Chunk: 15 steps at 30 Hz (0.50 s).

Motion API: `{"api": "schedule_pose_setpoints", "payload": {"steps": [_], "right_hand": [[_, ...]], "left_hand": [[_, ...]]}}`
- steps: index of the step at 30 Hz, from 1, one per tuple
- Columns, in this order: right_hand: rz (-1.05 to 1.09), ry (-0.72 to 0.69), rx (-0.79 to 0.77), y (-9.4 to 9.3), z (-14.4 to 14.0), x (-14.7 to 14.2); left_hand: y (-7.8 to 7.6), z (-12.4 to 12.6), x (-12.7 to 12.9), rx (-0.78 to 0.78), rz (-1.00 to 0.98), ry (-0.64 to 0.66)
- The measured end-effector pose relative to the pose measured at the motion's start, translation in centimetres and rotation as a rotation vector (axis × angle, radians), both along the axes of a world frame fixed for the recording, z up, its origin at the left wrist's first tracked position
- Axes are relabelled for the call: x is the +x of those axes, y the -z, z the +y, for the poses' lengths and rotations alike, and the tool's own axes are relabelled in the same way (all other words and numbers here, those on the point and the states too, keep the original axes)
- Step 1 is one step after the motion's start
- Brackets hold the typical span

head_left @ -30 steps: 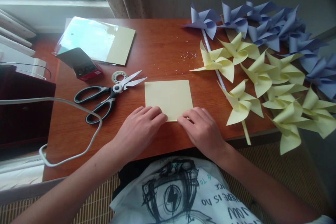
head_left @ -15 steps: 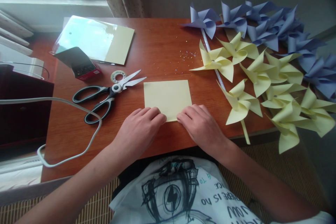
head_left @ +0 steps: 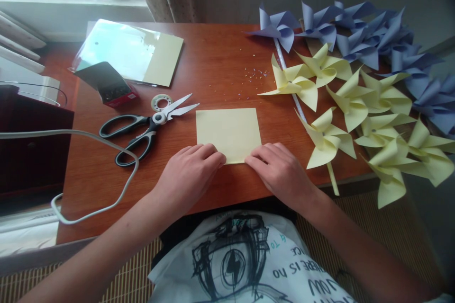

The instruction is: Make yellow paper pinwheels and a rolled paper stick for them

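A pale yellow paper rectangle [head_left: 228, 132] lies flat on the wooden table [head_left: 220, 66] in front of me. My left hand [head_left: 188, 175] rests on its near left corner with the fingertips pressing the near edge. My right hand [head_left: 280, 170] presses the near right corner in the same way. Both hands lie palm down on the paper, not lifting it.
Black-handled scissors [head_left: 142, 130] and a small tape roll [head_left: 160, 102] lie left of the paper. A plastic sleeve of yellow sheets [head_left: 131, 52] and a red box [head_left: 113, 90] sit farther left. Yellow pinwheels [head_left: 355, 104] and blue pinwheels [head_left: 355, 33] crowd the right. A white cable [head_left: 99, 151] loops at the left edge.
My right hand has slid a little to the right along the paper's near edge. My left hand and the paper stay where they were.
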State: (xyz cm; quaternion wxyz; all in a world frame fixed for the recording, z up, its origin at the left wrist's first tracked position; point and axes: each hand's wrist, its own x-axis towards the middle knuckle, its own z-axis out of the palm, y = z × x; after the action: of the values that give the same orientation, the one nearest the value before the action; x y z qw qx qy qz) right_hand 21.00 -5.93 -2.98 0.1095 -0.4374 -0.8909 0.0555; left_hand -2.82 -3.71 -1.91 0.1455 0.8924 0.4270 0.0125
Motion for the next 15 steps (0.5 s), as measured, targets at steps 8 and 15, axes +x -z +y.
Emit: {"api": "schedule_pose_setpoints", "payload": {"steps": [8,15], "right_hand": [[0.022,0.043,-0.113,-0.22,0.61,0.39],[0.236,0.155,-0.288,0.32,0.99,0.39]], "left_hand": [[-0.27,0.05,-0.12,-0.018,0.027,-0.02],[-0.49,0.28,-0.55,-0.086,-0.044,-0.097]]}}
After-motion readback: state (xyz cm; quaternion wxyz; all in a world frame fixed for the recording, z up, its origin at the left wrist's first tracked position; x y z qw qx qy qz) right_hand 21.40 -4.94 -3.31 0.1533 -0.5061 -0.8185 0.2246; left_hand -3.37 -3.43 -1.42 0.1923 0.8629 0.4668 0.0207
